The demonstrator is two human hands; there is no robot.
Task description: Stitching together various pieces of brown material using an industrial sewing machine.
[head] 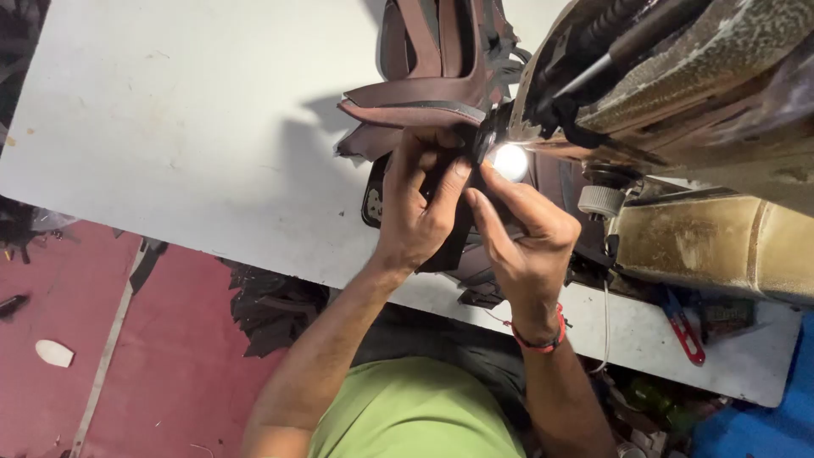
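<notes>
Both hands are working at the needle end of a sewing machine, right under its small lamp, which is glaring white. The left hand is curling closed around a dark brown leather piece, fingers on top and thumb tucked under, pressing it flat. The right hand is pinching the same piece from the other side, forefinger stretching toward the lamp (the needle itself is lost in the glare). The piece is lying on the white worktop at the machine's foot, half hidden beneath the hands.

Judging from how things lie, the work looks to be somewhere in the middle. A stack of similar brown cut pieces is sitting just beyond the hands, touching the machine, but whether these are finished or waiting cannot be told. How much of the seam on the held piece is done is hidden too. More dark scraps are lying on the red floor below the worktop's edge, and red snips are resting well apart, to the right.
</notes>
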